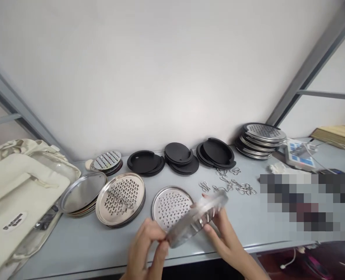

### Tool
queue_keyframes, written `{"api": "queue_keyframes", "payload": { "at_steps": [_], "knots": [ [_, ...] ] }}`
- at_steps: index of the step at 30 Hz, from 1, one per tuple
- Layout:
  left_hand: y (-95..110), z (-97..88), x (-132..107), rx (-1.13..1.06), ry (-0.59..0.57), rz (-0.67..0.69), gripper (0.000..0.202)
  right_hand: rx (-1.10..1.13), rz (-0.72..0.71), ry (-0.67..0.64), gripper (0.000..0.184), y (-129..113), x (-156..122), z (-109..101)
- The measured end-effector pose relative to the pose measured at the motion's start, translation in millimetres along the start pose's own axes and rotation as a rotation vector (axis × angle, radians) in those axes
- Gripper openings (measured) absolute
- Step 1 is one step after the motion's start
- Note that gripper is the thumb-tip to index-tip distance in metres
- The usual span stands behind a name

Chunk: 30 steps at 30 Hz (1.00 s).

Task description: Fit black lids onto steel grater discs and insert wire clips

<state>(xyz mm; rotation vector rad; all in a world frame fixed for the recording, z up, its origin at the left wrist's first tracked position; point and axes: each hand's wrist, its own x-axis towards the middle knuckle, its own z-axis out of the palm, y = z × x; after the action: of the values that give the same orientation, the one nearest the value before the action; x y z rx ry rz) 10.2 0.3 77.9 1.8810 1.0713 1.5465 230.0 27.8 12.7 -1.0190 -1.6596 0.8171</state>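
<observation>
My left hand [150, 243] pinches the near left edge of a round metal grater plate [185, 227]. My right hand [225, 235] has hold of its right side, thumb below and fingers partly hidden behind. The plate is tilted and smeared by motion. Just behind it, another grater plate [170, 206] lies flat on the grey table [81, 245], partly covered by the held one. Left of that rests a stack of grater plates [120, 198] with raised teeth. Small bent wire pieces [245, 187] lie scattered beyond my right hand.
Along the wall sit black round holders [143, 161] in piles and a smaller slotted disc [106, 160]. A stack of plain metal discs [83, 190] stands by a cream bag [35, 182] at left. Assembled graters [264, 134] are piled at back right, near cardboard [338, 134].
</observation>
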Motion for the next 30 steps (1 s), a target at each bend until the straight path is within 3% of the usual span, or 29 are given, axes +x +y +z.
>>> {"api": "queue_keyframes", "payload": {
  "at_steps": [2,4,6,9,15,18,21,26,30],
  "knots": [
    [-14.7,12.7,-4.8,-0.205,-0.049,-0.309,0.028,0.051,0.088,0.064,0.043,-1.7,2.2,-3.6],
    [-29.5,15.7,-11.3,-0.347,-0.158,-0.521,0.032,0.109,0.207,0.111,0.048,-4.6,7.6,-6.0],
    [-41.8,12.0,-18.6,-0.381,-0.245,-0.622,0.037,0.129,0.295,0.085,0.048,-6.9,12.8,-6.4],
    [-52.9,3.3,-26.5,-0.341,-0.225,-0.696,0.041,-0.008,0.287,-0.011,0.040,-7.4,15.7,-3.2],
    [-61.6,-1.7,-27.3,-0.192,-0.317,-0.570,0.035,-0.071,0.210,-0.142,0.049,-9.6,13.5,4.9],
    [-65.3,-2.6,-27.9,-0.031,-0.235,-0.480,0.027,-0.076,0.196,-0.118,0.060,-10.3,13.1,4.8],
    [-68.0,-2.7,-30.9,0.147,-0.165,-0.389,0.021,-0.159,0.209,-0.098,0.056,-8.1,12.6,4.5],
    [-69.2,0.3,-36.2,0.343,-0.144,-0.284,0.035,-0.289,0.186,-0.072,0.051,-0.9,14.3,3.1],
    [-70.2,-0.7,-35.0,0.335,-0.212,-0.351,0.048,-0.228,0.179,-0.085,0.052,7.7,16.0,-1.5]
  ]
}}
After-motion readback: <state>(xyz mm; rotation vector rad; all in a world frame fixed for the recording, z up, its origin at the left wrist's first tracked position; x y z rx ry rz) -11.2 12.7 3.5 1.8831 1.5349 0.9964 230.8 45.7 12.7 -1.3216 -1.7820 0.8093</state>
